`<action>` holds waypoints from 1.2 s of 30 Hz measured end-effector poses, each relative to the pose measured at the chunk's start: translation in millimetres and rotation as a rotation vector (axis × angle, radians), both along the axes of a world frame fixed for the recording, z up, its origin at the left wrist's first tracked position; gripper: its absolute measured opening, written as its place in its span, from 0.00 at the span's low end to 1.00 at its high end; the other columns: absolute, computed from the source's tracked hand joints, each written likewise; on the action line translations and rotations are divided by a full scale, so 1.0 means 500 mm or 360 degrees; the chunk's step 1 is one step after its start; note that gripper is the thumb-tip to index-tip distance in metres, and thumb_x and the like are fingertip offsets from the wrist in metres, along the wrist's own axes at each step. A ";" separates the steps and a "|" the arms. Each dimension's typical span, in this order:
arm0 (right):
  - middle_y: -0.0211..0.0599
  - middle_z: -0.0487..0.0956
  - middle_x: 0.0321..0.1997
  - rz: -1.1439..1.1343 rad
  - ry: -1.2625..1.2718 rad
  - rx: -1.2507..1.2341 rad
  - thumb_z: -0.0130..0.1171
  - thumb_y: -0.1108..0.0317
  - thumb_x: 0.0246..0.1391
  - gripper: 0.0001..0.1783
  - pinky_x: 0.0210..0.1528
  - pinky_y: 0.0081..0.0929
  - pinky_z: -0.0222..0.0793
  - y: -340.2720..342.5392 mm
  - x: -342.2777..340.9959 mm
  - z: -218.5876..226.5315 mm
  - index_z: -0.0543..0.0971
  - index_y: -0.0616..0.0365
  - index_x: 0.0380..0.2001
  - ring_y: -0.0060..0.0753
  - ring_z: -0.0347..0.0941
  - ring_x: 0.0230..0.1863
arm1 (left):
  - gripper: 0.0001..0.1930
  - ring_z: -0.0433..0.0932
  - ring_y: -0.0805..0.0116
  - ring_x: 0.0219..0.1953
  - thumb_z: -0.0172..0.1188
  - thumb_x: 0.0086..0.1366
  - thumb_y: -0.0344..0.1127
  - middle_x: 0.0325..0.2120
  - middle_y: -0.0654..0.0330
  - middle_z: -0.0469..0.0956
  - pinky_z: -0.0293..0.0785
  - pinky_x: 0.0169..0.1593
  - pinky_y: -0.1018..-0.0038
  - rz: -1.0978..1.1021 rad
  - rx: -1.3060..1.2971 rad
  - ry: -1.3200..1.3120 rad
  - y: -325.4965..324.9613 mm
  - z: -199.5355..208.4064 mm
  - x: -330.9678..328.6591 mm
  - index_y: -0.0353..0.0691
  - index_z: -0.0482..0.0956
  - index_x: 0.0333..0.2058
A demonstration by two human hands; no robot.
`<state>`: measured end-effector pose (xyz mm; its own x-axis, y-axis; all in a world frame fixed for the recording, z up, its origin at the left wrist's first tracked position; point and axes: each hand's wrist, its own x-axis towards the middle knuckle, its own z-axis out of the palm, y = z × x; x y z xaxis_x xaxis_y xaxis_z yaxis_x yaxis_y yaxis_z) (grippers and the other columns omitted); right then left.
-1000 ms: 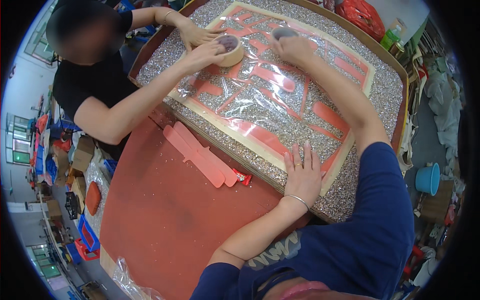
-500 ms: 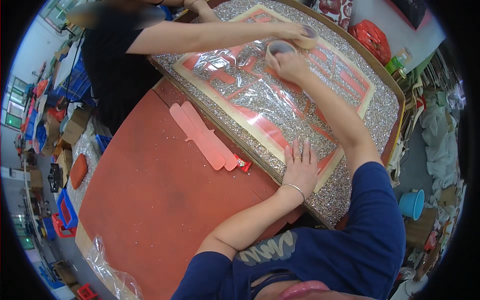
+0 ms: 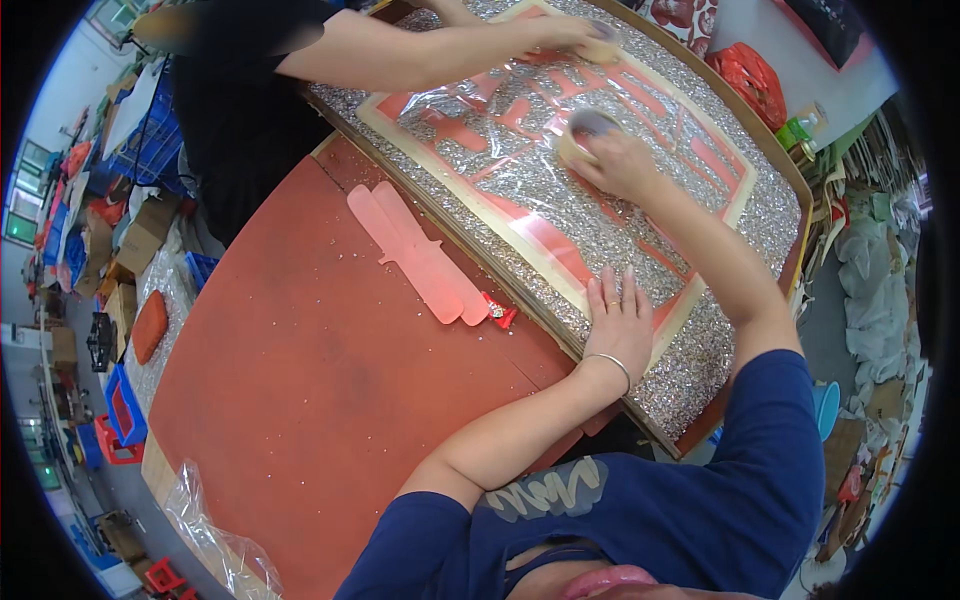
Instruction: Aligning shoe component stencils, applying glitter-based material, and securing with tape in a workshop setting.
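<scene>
My right hand point(image 3: 628, 168) grips a roll of tape point(image 3: 574, 150), pressed against the clear film over a stencil sheet. Fingers outstretched, my left hand point(image 3: 620, 328) lies flat on the near corner of that sheet. The stencil sheet point(image 3: 540, 258) has a cream border and pink cut-out shapes. Around and through it shows a bed of glittering small stones point(image 3: 700, 395) in a shallow wooden-edged tray point(image 3: 790, 170). Across the tray, a co-worker's hand point(image 3: 568, 36) holds a second tape roll point(image 3: 604, 46) on the sheet; both rolls look blurred.
A red-brown table point(image 3: 330, 370) adjoins the tray, scattered with loose stones. Two long pink cut pieces point(image 3: 410, 255) lie there beside a small red wrapper point(image 3: 498, 312). Crumpled clear plastic point(image 3: 215, 530) hangs at the table's near left edge. A red bag point(image 3: 748, 85) stands beyond the tray.
My right hand and its tape roll have come nearer and to the right over the film. The co-worker's hand has shifted farther away with its roll. My left hand stays flat on the sheet.
</scene>
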<state>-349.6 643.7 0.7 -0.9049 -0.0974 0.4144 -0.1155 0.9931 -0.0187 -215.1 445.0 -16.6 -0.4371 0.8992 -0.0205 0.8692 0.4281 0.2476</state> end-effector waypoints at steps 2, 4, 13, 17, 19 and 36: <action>0.42 0.80 0.24 -0.0296 -0.0176 0.0033 0.57 0.48 0.51 0.21 0.26 0.42 0.72 -0.022 -0.073 0.005 0.80 0.55 0.22 0.43 0.78 0.29 | 0.31 0.46 0.32 0.67 0.46 0.67 0.47 0.65 0.39 0.52 0.39 0.66 0.41 -0.0015 0.0062 -0.0104 -0.001 0.000 -0.004 0.29 0.59 0.61; 0.41 0.79 0.23 -0.0233 -0.0061 0.0000 0.57 0.48 0.51 0.21 0.26 0.42 0.72 -0.044 -0.089 0.008 0.79 0.55 0.22 0.44 0.78 0.29 | 0.31 0.46 0.32 0.67 0.46 0.67 0.47 0.65 0.39 0.51 0.38 0.66 0.41 -0.0018 0.0112 -0.0178 -0.005 0.004 -0.007 0.29 0.59 0.61; 0.42 0.78 0.24 0.0083 -0.0229 0.0023 0.59 0.53 0.50 0.17 0.32 0.41 0.72 -0.123 -0.027 0.020 0.76 0.57 0.21 0.45 0.76 0.32 | 0.32 0.46 0.33 0.67 0.48 0.65 0.49 0.65 0.42 0.52 0.38 0.66 0.41 -0.0007 0.0072 -0.0148 -0.003 0.001 -0.006 0.30 0.61 0.60; 0.38 0.76 0.22 0.0223 -0.0277 0.0049 0.60 0.53 0.50 0.18 0.31 0.40 0.70 -0.129 -0.036 0.024 0.75 0.57 0.20 0.43 0.74 0.30 | 0.31 0.45 0.31 0.66 0.50 0.64 0.50 0.65 0.38 0.51 0.36 0.65 0.38 0.0011 0.0191 -0.0185 -0.007 0.003 -0.015 0.34 0.64 0.58; 0.39 0.76 0.22 0.0324 -0.0543 0.0024 0.60 0.54 0.50 0.17 0.31 0.40 0.70 -0.131 -0.021 0.023 0.75 0.56 0.20 0.43 0.73 0.30 | 0.30 0.44 0.28 0.66 0.52 0.63 0.51 0.64 0.35 0.50 0.35 0.64 0.36 0.0042 0.0151 -0.0246 -0.009 0.012 -0.023 0.38 0.66 0.58; 0.38 0.76 0.23 0.0704 -0.0589 0.0157 0.55 0.52 0.54 0.17 0.32 0.42 0.70 -0.067 0.059 0.023 0.77 0.55 0.26 0.43 0.72 0.32 | 0.29 0.41 0.23 0.65 0.60 0.57 0.51 0.64 0.30 0.45 0.36 0.65 0.38 0.0086 0.0168 -0.0414 0.001 0.015 -0.038 0.47 0.70 0.56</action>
<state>-320.3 610.3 12.2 -0.8520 -0.5212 0.0485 -0.5232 0.8509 -0.0468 -234.1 445.7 -9.2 -0.4765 0.8780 -0.0457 0.7472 0.4319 0.5052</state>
